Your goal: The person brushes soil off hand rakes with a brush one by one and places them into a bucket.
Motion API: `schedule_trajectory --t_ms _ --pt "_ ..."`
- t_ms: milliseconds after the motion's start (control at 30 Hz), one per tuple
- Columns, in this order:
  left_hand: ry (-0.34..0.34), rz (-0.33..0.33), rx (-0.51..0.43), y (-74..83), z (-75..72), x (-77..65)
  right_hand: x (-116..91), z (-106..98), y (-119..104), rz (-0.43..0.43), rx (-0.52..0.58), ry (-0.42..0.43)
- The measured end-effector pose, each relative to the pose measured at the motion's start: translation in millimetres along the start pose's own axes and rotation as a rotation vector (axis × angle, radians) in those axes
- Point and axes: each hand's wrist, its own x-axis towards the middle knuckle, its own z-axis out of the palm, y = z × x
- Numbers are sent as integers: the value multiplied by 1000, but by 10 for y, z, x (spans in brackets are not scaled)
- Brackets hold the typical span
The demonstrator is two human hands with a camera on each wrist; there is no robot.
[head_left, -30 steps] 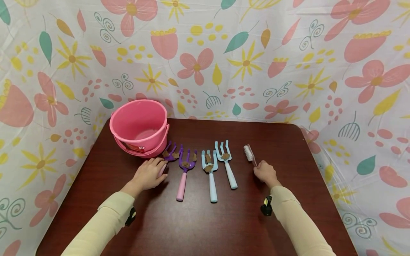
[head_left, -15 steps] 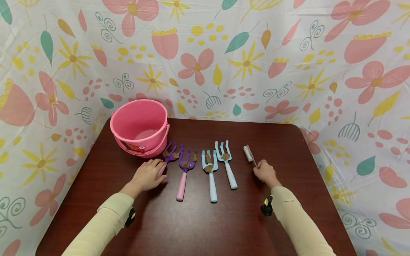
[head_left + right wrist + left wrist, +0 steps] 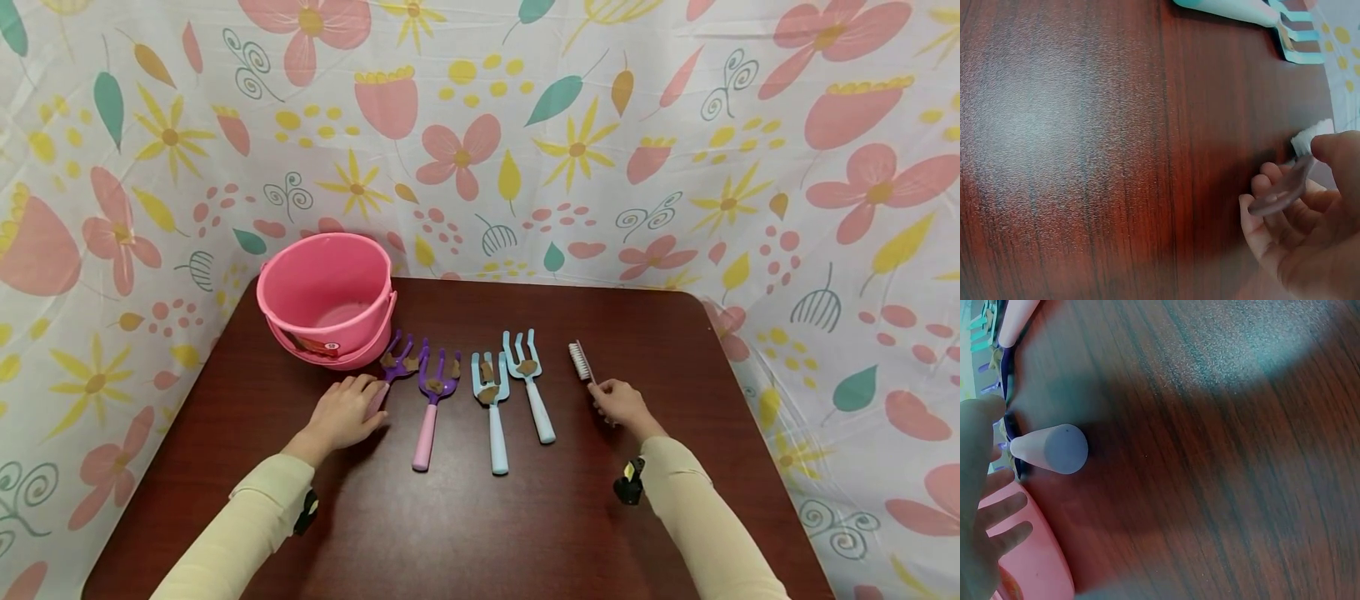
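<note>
My right hand (image 3: 624, 404) pinches the handle of a small white-bristled scrub brush (image 3: 580, 361). In the right wrist view the thumb lies on top of the brush handle (image 3: 1282, 190), with the fingers spread loosely under it. My left hand (image 3: 347, 411) hovers at the pink handle (image 3: 1054, 449) of the leftmost hand fork, fingers extended and apart from the handle's end. That fork's purple tines (image 3: 401, 358) carry brown clumps. A second purple hand fork with a pink handle (image 3: 425, 437) and two light blue hand forks (image 3: 498, 437) (image 3: 538, 408) lie alongside, also with brown clumps.
A pink bucket (image 3: 330, 275) stands at the table's back left, close to the leftmost fork's tines. The dark brown table (image 3: 450, 533) meets a flower-printed curtain (image 3: 480, 167) at the back and sides.
My right hand has loosened and turned a little on the brush handle, so the handle's lower end now shows below the fingers. The left hand has barely shifted; the forks lie as before.
</note>
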Motion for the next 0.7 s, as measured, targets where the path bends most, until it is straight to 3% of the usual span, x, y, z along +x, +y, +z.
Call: schedule_trajectory --t_ms 267,700 --pt "-31 -83 -6 -22 58 1 -19 -32 -1 -2 128 -53" --pt "-133 -240 -51 3 153 80 -35 -38 -11 48 204 -73"
